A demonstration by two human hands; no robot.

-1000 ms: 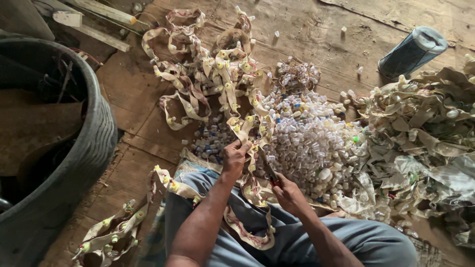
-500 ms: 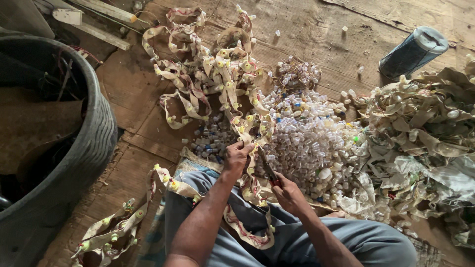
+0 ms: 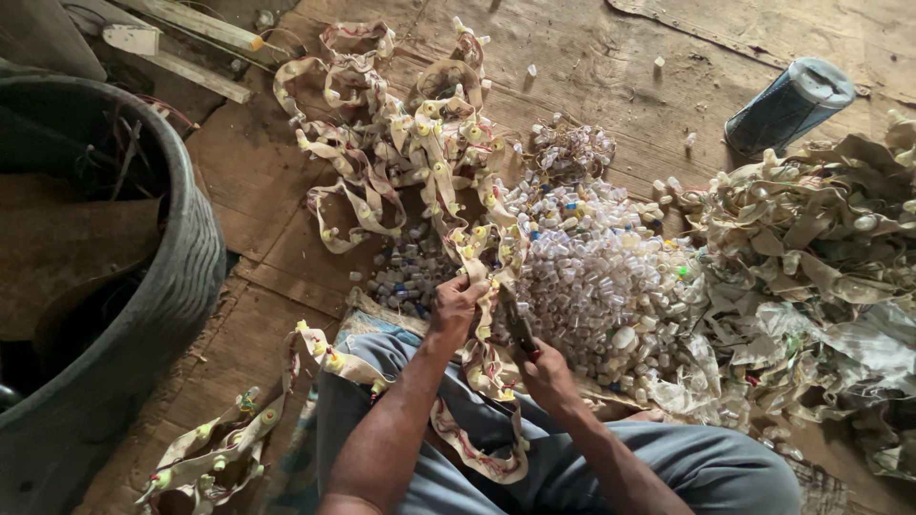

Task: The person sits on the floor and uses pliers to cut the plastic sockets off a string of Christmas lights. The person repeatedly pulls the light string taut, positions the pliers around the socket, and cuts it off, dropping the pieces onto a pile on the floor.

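Two bare hands work over the person's lap on a worn plank floor [image 3: 611,67]. The left hand [image 3: 456,303] pinches a beige fabric strip [image 3: 482,286] studded with small plastic caps, fingers closed on it. The right hand [image 3: 544,372] is wrapped tight around a dark knife [image 3: 516,319] touching that strip. Just beyond lies a heap of clear plastic caps [image 3: 601,277]; a ribbed rubber tub [image 3: 181,277] stands at the floor's left edge.

Worn wooden plank floor [image 3: 630,67], dark tub [image 3: 181,286] at left
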